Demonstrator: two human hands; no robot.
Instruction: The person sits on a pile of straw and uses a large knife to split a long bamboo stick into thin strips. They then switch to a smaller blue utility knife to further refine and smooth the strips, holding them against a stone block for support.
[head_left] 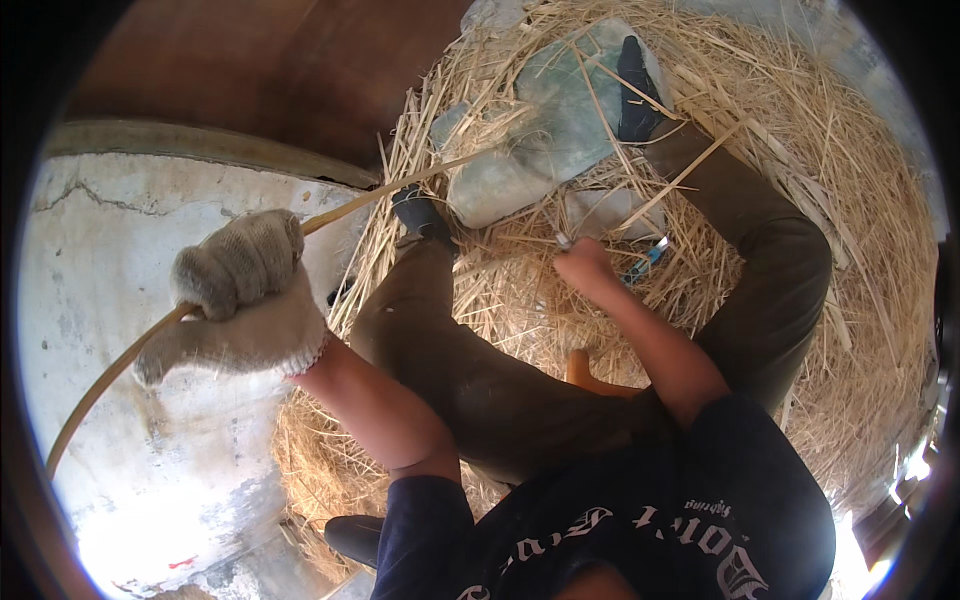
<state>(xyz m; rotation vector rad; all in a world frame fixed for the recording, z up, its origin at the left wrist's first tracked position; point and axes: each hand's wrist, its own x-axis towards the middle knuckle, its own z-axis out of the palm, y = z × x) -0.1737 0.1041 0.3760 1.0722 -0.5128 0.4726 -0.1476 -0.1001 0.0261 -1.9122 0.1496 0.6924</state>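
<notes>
Head view: I saw the gloved left hand (245,290) clenched round a long cane strip (345,207), the bare right hand (586,266) gripping a small pale-tipped object (563,240) above straw (870,290).

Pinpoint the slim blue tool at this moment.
In the head view, the slim blue tool lies right of centre among straw-coloured strips, just to the right of the person's bare right hand.

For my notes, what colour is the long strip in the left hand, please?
The long strip is yellowish tan, clearest in the head view.
</notes>
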